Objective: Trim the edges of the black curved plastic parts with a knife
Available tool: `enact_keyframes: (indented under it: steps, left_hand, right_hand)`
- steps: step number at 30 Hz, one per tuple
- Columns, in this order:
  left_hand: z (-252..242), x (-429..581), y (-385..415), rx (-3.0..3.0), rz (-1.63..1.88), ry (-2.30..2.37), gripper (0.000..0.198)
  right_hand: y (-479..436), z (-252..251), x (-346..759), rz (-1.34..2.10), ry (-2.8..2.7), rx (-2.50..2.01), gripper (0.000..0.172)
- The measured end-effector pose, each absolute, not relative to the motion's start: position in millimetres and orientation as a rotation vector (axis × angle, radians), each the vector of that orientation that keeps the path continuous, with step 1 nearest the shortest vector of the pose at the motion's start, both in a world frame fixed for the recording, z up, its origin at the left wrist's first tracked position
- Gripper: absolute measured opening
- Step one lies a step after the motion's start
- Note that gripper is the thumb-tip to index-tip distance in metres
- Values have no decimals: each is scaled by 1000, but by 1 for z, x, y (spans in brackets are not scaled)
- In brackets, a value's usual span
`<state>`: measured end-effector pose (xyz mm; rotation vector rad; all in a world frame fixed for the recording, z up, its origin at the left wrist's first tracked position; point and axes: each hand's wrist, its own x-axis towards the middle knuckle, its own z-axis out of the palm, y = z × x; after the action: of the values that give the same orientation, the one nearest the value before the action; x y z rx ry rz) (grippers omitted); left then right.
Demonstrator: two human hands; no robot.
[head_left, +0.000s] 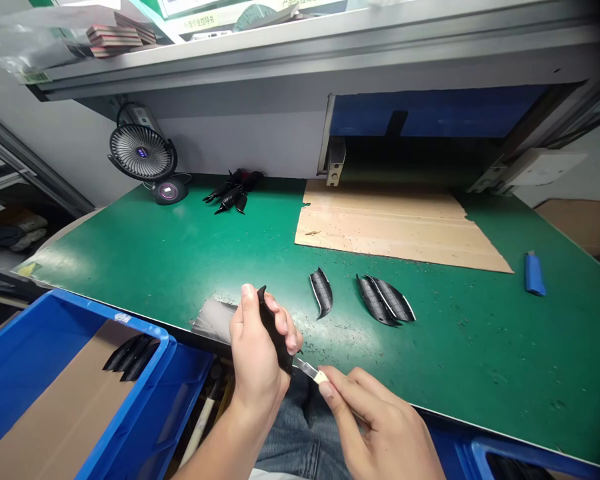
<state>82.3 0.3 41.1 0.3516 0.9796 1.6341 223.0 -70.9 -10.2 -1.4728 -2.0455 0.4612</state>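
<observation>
My left hand (257,350) grips a black curved plastic part (273,327), held upright near the table's front edge. My right hand (380,423) holds a small knife (310,370) with a pale handle; its blade touches the lower end of the part. On the green table (180,253) just beyond lie a single black finned part (322,292) and a pair of similar parts (385,301). Black shavings are scattered around them.
A blue crate (80,393) with cardboard and several black parts (133,353) stands at lower left. A cardboard sheet (395,223), a blue lighter (534,273), a pile of black parts (234,190) and a small fan (143,153) sit farther back. Another blue bin (530,460) is at lower right.
</observation>
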Motion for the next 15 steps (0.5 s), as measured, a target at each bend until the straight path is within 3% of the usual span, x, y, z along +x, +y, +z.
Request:
enact_keyframes:
  steps: [8, 11, 15]
  left_hand:
    - [42, 77, 5, 188, 1658, 968, 30]
    - [43, 75, 9, 85, 1617, 958, 26]
    - [41, 71, 15, 21, 1637, 930, 25]
  right_hand:
    - [-76, -20, 218, -215, -1962, -1338, 27]
    - [-78, -32, 214, -21, -1806, -1269, 30]
    - [-78, -37, 201, 332, -1642, -1258, 15]
